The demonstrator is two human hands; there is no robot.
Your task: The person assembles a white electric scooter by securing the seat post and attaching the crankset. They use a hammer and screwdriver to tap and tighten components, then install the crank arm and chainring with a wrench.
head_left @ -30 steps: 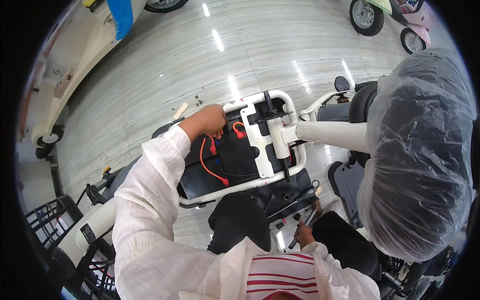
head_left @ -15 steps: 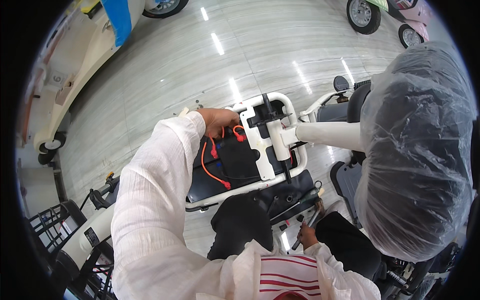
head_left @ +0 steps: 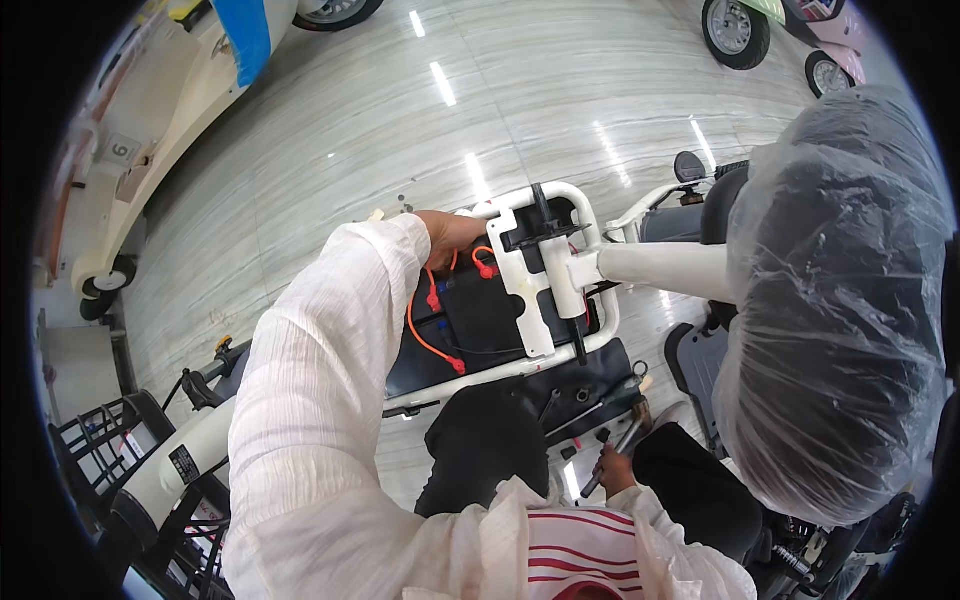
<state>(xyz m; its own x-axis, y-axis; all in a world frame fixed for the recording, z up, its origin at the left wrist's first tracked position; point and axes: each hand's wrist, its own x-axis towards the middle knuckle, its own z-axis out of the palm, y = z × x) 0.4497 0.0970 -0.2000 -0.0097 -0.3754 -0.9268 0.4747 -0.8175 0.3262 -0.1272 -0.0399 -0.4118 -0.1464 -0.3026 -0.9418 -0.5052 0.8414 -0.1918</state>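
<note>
My left hand point(head_left: 450, 236) reaches over the far side of a white tubular frame point(head_left: 470, 374), beside a white bracket plate point(head_left: 520, 290). Its fingertips dip down out of sight near the plate, so their grip is hidden. Below the hand, black batteries point(head_left: 475, 310) lie inside the frame, joined by orange cables point(head_left: 424, 340) with red terminal caps. Low on the right, my right hand point(head_left: 615, 468) is closed around the handle of a hammer point(head_left: 628, 437), its head next to a dark mat.
The black mat point(head_left: 590, 385) carries several tools and small parts. A seat wrapped in clear plastic point(head_left: 835, 300) rises on the right, joined to the frame by a white tube point(head_left: 660, 270). A cream scooter body point(head_left: 180, 140) stands left, and black baskets point(head_left: 110, 440) are lower left.
My left hand has shifted slightly right, closer to the white bracket plate. The right hand keeps its hold on the hammer. The whole view has moved a little.
</note>
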